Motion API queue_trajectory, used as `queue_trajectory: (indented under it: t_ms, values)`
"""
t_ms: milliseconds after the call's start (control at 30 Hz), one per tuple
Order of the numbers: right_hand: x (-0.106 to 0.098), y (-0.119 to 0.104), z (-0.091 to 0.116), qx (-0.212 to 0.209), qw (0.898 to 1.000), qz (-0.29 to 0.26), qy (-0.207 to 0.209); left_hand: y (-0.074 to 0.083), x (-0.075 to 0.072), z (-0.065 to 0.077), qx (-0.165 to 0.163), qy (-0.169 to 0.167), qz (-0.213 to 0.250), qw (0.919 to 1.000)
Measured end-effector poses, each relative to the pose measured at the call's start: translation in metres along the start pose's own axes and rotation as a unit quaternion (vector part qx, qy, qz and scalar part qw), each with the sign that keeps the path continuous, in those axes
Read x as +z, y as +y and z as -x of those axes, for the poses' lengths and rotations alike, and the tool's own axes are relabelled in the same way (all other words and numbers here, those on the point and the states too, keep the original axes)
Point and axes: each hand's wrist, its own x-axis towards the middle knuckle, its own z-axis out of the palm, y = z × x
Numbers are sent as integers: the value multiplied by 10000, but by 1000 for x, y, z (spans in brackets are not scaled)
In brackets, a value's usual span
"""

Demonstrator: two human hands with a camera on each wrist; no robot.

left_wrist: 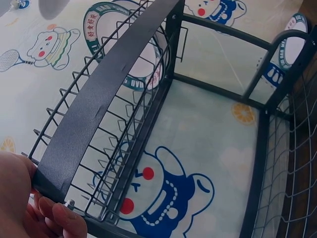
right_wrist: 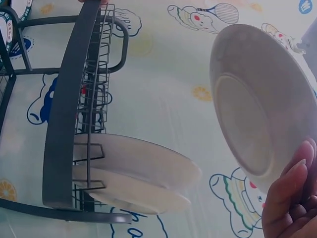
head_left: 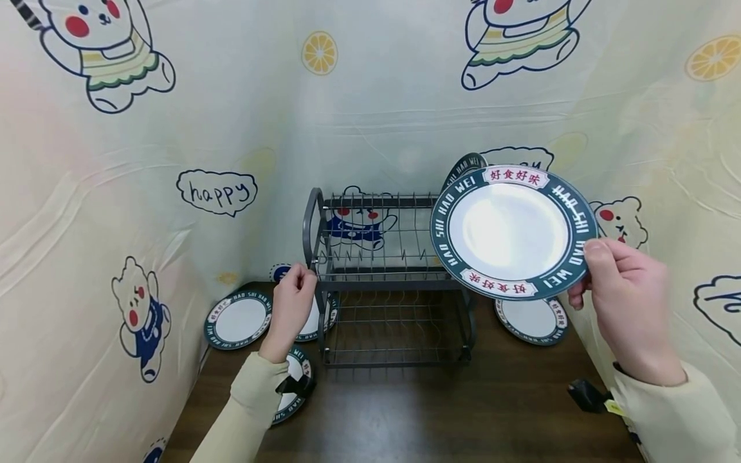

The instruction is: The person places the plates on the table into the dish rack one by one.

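Observation:
My right hand pinches a white plate by its right edge, thumb on the green lettered rim. The plate is held up before the right end of a dark two-tier dish rack, its white face toward the head camera. In the right wrist view, the plate's pale underside shows. My left hand grips the rack's upper left corner, fingers curled round the frame in the left wrist view. Two plates stand in the upper tier's right end. The lower tier's wires hold no plate that I can see.
More green-rimmed plates lie on the brown table: one at far left, one behind my left hand, one under my left sleeve, one right of the rack. A patterned cloth hangs behind and beside the table.

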Motion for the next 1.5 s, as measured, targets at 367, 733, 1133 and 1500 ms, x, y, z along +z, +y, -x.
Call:
queue_trajectory:
  t_ms: [367,733,1133,1500]
  values:
    - [24,-8,-26,-614,9908,1200,112,-2,-1,-1,42,46,-5,10000]
    - [44,-9,-48,-972,9877,1226,22,-2,-1,0,38,-5,42,10000]
    - [59,-8,-62,-1833,9657,1828,195,-2,-1,-1,25,4,26,10000]
    - [76,-9,-68,-2773,9237,2637,197,-3,0,-1,-25,-15,23,10000]
